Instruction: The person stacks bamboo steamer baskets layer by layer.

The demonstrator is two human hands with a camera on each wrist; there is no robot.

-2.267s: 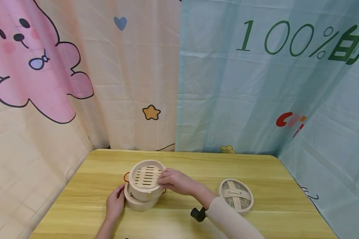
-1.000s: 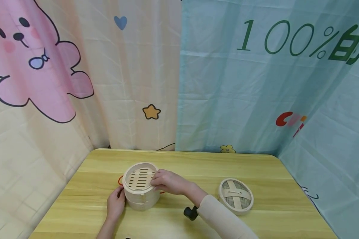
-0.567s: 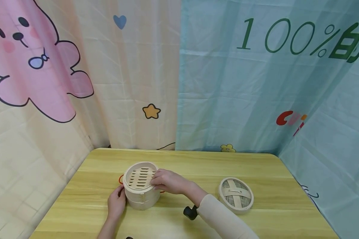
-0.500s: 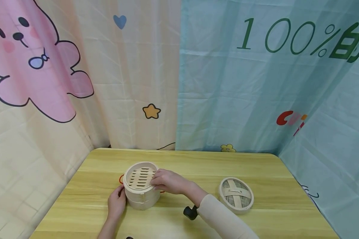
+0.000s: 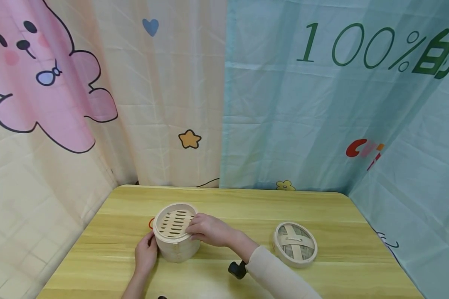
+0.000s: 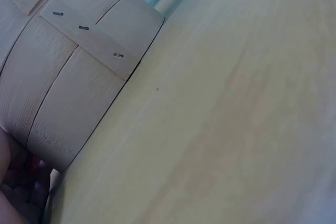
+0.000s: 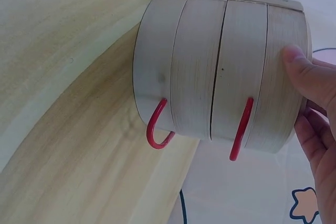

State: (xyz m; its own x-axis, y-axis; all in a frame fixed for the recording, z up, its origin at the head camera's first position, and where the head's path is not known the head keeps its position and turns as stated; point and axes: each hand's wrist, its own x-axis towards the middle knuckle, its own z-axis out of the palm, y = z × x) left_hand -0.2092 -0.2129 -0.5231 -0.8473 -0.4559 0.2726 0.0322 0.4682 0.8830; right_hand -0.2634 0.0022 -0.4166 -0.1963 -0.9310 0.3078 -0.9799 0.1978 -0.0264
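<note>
Two round bamboo steamer baskets stand stacked at the left of the table, their walls lined up. The upper steamer basket (image 5: 177, 224) shows its slatted floor and has a red loop handle (image 7: 242, 129) at the side. Its right rim is pinched by my right hand (image 5: 211, 230), thumb outside and fingers over the edge, as the right wrist view shows. Beneath it, the lower steamer basket (image 7: 152, 66) sits on the table with its own red loop. My left hand (image 5: 146, 254) holds the lower basket's left side, fingers (image 6: 23, 182) by the wall and partly hidden.
To the right on the wooden table (image 5: 344, 232) lies a round bamboo lid (image 5: 295, 244) with crossed strips and a small handle. A black device (image 5: 237, 270) sits at the right wrist. Printed curtains (image 5: 284, 104) hang behind and at both sides.
The upper basket, offset to the back right over the lower one earlier, has come down and left with my right hand to sit squarely on it. Lately it has turned slightly. My left hand stays.
</note>
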